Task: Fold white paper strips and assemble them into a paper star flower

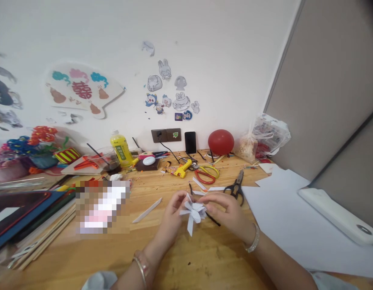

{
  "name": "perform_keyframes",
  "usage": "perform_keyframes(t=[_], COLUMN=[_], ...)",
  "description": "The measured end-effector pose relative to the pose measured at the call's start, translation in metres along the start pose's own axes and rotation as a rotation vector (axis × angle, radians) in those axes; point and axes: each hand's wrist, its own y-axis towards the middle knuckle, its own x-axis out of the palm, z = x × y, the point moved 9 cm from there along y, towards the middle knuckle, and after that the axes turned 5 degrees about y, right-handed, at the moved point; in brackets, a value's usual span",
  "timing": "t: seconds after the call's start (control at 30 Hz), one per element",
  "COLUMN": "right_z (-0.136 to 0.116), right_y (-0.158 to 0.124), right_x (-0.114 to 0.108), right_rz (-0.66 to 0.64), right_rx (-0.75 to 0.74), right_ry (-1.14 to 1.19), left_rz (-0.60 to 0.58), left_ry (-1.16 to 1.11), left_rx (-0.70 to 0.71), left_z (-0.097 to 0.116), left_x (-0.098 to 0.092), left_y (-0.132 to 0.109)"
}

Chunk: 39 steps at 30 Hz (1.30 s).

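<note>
A white paper flower with several narrow petals is held between my two hands, above the wooden table. My left hand pinches it from the left side, fingers closed on the petals. From the right, my right hand grips its edge between thumb and fingers. A thin black stick shows below my right fingers; whether it is joined to the flower I cannot tell. Black-handled scissors lie just beyond my right hand. To the left, a white paper strip rests on the wood.
White paper sheets and a long white device cover the right side. Behind are red-and-yellow scissors, a yellow glue gun, a red balloon and a yellow bottle. Wooden sticks lie at left.
</note>
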Motion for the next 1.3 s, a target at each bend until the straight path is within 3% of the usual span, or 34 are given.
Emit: perform_keyframes(t=[0.23,0.4,0.57,0.7,1.07,1.3], right_z=[-0.016,-0.031,-0.025,-0.024,-0.031,-0.030], right_y=[-0.001,-0.005,-0.004,-0.007,-0.014,-0.011], right_x=[0.006,0.012,0.018,0.020,0.020,0.022], right_rz=[-0.080,-0.058,-0.032,-0.005,0.102,0.015], right_rx=[-0.189,-0.274,-0.230,-0.288,-0.409,-0.413], right_ry=[0.021,-0.126,-0.257,-0.350,-0.392,-0.412], left_rz=[-0.125,-0.097,-0.118,-0.077,0.033,0.091], left_ry=[-0.211,-0.102,0.021,0.048,-0.161,-0.199], left_rx=[-0.139,-0.076,0.002,-0.011,-0.108,-0.147], left_z=[-0.011,-0.010,-0.001,0.001,-0.013,-0.015], left_x=[0.013,0.009,0.013,0.013,0.014,0.012], left_y=[-0.005,-0.004,-0.005,-0.006,-0.010,-0.010])
